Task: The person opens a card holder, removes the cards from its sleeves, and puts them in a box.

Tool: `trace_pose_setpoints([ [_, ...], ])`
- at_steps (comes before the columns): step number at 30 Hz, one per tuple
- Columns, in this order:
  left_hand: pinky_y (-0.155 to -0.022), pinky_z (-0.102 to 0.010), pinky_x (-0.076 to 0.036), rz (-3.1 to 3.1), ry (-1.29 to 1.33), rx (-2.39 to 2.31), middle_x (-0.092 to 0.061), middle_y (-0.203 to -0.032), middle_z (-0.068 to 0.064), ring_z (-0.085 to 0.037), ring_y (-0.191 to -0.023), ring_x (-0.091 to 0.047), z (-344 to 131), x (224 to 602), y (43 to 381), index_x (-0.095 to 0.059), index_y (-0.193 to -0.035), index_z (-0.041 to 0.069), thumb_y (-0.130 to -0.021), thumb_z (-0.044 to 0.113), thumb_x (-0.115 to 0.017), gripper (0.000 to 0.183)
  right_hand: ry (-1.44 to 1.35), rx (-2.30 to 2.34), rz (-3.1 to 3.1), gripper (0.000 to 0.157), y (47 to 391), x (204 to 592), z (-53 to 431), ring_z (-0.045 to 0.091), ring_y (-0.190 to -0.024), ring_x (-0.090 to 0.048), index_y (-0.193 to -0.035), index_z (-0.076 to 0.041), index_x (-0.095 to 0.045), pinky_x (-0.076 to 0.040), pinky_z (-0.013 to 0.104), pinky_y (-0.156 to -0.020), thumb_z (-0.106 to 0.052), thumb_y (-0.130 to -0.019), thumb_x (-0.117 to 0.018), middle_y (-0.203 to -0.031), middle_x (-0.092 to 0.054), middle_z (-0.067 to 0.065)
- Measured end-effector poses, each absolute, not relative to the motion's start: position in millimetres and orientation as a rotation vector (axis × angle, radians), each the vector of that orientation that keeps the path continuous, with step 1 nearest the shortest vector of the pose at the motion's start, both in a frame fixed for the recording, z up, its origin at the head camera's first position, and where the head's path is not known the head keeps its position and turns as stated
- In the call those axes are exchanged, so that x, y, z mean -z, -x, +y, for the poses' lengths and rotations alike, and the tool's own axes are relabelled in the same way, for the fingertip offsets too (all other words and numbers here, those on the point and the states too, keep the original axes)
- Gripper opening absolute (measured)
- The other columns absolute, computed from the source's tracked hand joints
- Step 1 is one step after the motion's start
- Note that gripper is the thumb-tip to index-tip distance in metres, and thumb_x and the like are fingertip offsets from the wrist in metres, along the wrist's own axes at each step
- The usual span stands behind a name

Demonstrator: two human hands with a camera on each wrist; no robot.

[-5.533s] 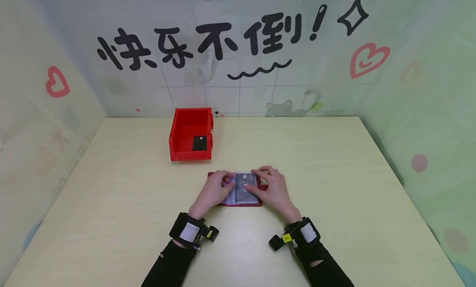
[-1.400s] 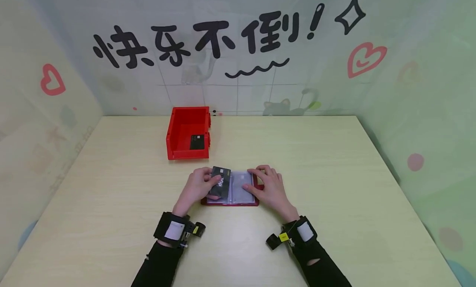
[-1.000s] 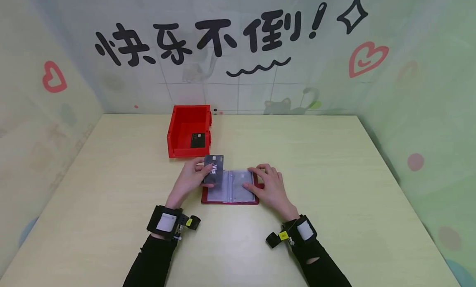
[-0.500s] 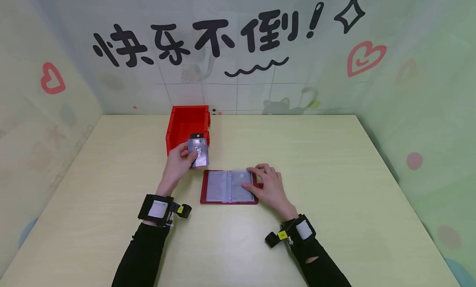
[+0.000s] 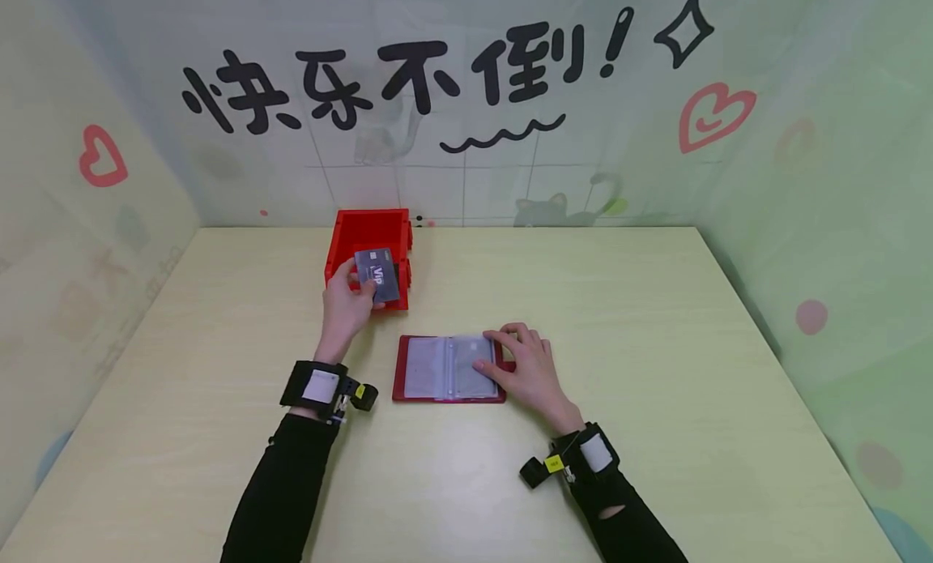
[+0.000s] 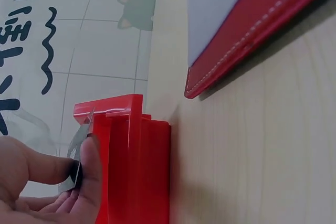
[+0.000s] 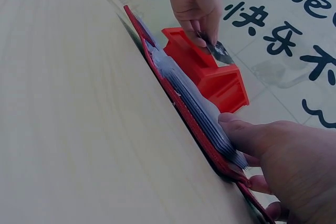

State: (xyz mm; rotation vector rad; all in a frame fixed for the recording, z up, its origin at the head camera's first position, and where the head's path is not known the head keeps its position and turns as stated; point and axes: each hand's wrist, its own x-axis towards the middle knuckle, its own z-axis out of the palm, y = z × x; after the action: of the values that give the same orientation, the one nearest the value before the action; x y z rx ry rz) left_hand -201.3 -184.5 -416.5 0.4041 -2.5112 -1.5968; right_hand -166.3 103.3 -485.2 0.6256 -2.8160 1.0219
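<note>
My left hand pinches a dark grey "Vip" card over the front part of a red plastic bin. In the left wrist view the card appears nearly edge-on between thumb and fingers. An opened red card holder with clear plastic sleeves lies flat on the table. Its right side is held by my right hand: in the right wrist view the thumb rests on the stacked sleeves, and the fingers are at the red cover's edge, partly hidden.
The pale wooden table reaches back to a printed wall, with further walls at left and right. The bin stands near the back, left of centre, behind the card holder. A black wrist camera sits on each forearm.
The left hand took the card up from the card holder's left side and carried it back and left over the bin, where it covers most of the black card inside. The right hand stayed put.
</note>
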Motion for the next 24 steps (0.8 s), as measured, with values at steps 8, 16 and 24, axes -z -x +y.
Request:
trace_pose_setpoints([
  [8,-0.089,-0.043,-0.053,-2.446,-0.366,1.403,-0.058,-0.126,-0.027,-0.035,-0.099,-0.057,-180.5,423.0,206.5,-0.031,-0.154,0.001,-0.101,0.002,-0.053,0.057,-0.633,-1.013,-2.812,0.051,164.5,484.6,102.2,0.033,-0.113,-0.05,-0.129,-0.013,-0.067,-0.033,0.044,-0.093,-0.04,-0.087,-0.076,-0.124,-0.056,0.012],
  [16,-0.099,-0.051,-0.052,-2.47,-0.345,1.317,-0.054,-0.135,-0.028,-0.038,-0.111,-0.055,-177.2,423.7,214.1,-0.035,-0.151,-0.002,-0.098,-0.001,-0.056,0.057,-0.629,-1.011,-2.815,0.05,164.4,483.9,101.8,0.033,-0.113,-0.05,-0.13,-0.013,-0.067,-0.034,0.045,-0.093,-0.04,-0.088,-0.076,-0.124,-0.057,0.012],
  [24,-0.1,-0.051,-0.053,-2.536,-0.334,1.204,-0.062,-0.133,-0.026,-0.04,-0.117,-0.06,-173.8,423.0,223.1,-0.051,-0.138,-0.001,-0.098,0.002,-0.059,0.041,-0.635,-0.999,-2.801,0.05,165.6,484.6,102.4,0.033,-0.112,-0.05,-0.13,-0.013,-0.066,-0.034,0.044,-0.092,-0.039,-0.088,-0.076,-0.124,-0.056,0.012],
])
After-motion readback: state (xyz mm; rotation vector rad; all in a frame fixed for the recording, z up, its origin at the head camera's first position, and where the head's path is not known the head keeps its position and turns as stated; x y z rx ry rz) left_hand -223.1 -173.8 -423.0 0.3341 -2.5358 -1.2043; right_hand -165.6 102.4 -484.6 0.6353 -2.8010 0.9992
